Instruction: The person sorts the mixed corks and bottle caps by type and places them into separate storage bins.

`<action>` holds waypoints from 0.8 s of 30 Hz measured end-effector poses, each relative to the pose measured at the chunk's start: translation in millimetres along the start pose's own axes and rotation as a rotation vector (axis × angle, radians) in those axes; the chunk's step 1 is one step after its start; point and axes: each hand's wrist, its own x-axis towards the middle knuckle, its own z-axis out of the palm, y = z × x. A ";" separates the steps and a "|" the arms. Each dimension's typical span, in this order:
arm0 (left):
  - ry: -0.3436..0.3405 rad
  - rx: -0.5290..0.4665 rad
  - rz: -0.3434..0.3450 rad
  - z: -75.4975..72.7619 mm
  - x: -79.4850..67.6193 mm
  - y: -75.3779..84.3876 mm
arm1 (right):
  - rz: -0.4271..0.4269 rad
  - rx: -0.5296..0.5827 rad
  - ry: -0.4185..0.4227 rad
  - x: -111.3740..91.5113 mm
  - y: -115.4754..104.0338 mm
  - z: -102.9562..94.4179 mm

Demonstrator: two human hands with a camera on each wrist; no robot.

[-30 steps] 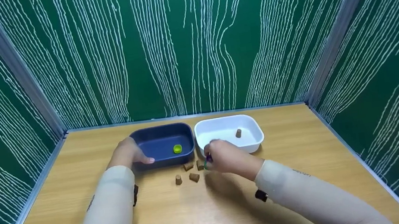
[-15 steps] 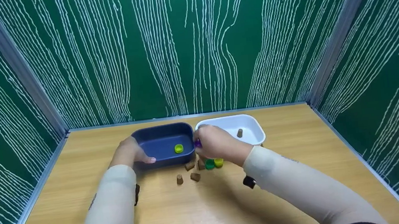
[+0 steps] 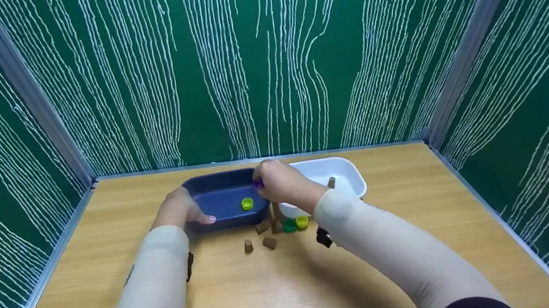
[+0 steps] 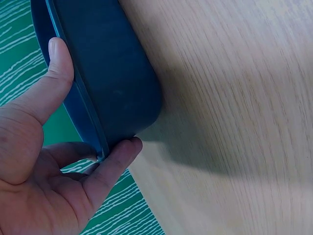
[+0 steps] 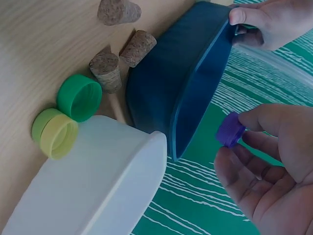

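My left hand [image 3: 177,209] holds the left end of a dark blue bin [image 3: 215,197], thumb over the rim and fingers along the outside, as the left wrist view shows. A yellow-green bottle cap [image 3: 247,204] lies inside that bin. Between thumb and fingertips, my right hand [image 3: 280,180] pinches a purple bottle cap [image 5: 230,129], which overlaps the right end of the blue bin in the head view. Below that hand stands a white bin [image 3: 346,174] with a cork [image 3: 331,182] in it, partly hidden by the right wrist.
Several corks [image 3: 270,243] lie on the wooden table [image 3: 218,294] in front of the bins. A green bottle cap [image 3: 289,225] and a yellow bottle cap [image 3: 302,222] sit close together at the white bin's front. Green walls [image 3: 274,61] with white lines enclose the table.
My right hand has moved up and left from the front of the white bin to the blue bin's right end, carrying the purple cap. The left hand stays on the blue bin.
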 end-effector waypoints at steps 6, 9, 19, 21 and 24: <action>-0.003 -0.026 -0.025 0.7 7.0 -1.0 | 0.043 0.060 -0.011 18.2 -6.0 11.7; -0.006 -0.013 -0.016 -1.0 4.5 -0.8 | 0.034 0.054 0.012 26.4 -5.9 18.7; -0.024 0.001 -0.027 -3.0 -1.6 4.0 | 0.063 0.065 0.001 47.2 5.8 37.2; -0.024 0.000 -0.024 -3.7 -3.9 4.9 | 0.071 0.062 -0.015 50.0 8.2 40.1; -0.030 -0.001 -0.015 -6.4 -7.8 5.5 | 0.101 0.062 -0.038 54.1 10.5 44.4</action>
